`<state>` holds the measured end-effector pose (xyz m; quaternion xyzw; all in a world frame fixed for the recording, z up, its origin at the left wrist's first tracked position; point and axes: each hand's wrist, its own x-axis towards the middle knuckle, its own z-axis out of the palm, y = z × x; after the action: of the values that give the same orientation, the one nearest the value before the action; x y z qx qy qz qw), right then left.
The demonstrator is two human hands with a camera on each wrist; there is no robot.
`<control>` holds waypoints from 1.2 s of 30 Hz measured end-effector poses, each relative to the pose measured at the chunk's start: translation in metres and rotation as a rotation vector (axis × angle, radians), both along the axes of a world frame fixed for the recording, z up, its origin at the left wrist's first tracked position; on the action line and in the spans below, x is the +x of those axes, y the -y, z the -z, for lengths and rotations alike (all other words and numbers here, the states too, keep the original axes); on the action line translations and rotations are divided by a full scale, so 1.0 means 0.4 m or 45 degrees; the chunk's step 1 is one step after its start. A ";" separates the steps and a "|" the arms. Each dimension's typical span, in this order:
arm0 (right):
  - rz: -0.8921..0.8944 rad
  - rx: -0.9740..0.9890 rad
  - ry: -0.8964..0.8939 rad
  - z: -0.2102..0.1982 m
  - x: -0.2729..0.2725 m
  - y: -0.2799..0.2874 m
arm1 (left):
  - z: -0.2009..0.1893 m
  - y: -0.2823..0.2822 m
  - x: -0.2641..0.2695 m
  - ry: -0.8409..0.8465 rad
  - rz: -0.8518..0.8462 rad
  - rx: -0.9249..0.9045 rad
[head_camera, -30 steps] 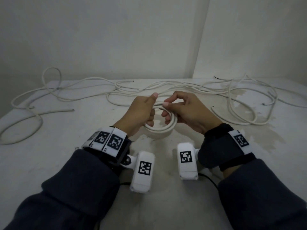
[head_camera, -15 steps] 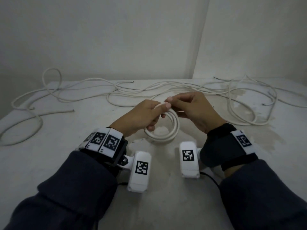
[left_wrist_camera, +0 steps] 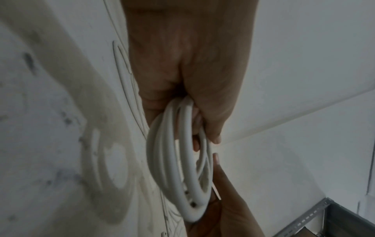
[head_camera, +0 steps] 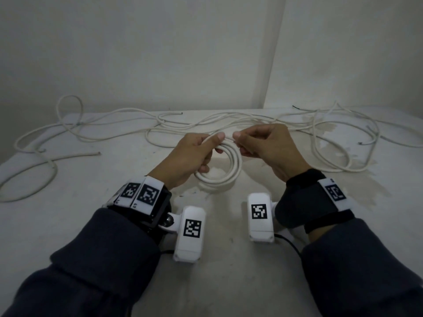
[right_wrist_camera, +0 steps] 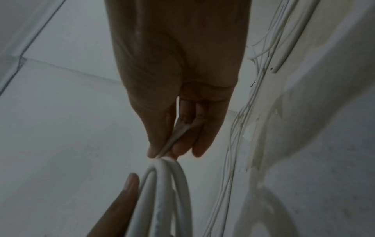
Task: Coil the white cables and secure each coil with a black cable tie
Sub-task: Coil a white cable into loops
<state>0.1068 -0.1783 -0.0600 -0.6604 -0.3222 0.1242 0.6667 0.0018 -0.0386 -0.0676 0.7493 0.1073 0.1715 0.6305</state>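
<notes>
The white coil [head_camera: 219,167] is held up just above the table [head_camera: 68,213], between the two hands, with its lower arc near the surface. The left hand [head_camera: 187,160] has its fingers curled through the ring and its thumb pressed on the top, so it grasps the whole bundle of turns. The right hand [head_camera: 267,145] pinches one strand at the top of the coil between thumb and fingertips [right_wrist_camera: 154,150]; I think this is the last free end of the cable, but the right wrist view is dark and I cannot be sure. The main risk I see is that the coil springs open: the cable looks stiff, the turns already sit a little apart in the left wrist view, and if the left hand loosens while the right one lets go to fetch a tie, the rings may fan out and fall on the table. A second risk is the tie itself. No black cable tie is clearly visible in any view, only a thin dark line at the far edge of the table, so the person may need to search with one hand while the other holds everything. The loose cables [head_camera: 251,121] lie spread behind the hands, and a reaching hand could catch one and drag it into the coil.
</notes>
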 end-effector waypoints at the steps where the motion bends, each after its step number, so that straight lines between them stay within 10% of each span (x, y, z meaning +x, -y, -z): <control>1: -0.011 -0.033 0.031 0.002 -0.002 -0.001 | 0.002 0.000 0.001 0.019 -0.029 -0.019; 11: -0.288 -0.120 -0.175 0.005 -0.037 -0.025 | 0.024 -0.006 0.020 0.100 -0.320 -0.018; 29: -0.379 -0.568 0.089 -0.070 0.036 0.157 | -0.063 0.136 0.056 -0.635 0.441 -0.481; 36: -0.231 -0.483 -0.063 -0.093 0.084 0.299 | -0.074 0.265 0.140 -0.454 0.461 -0.446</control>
<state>0.1405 -0.2979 -0.0227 -0.7392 -0.3348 0.2585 0.5241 0.0577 -0.1447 -0.0380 0.6546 0.1089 -0.0987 0.7416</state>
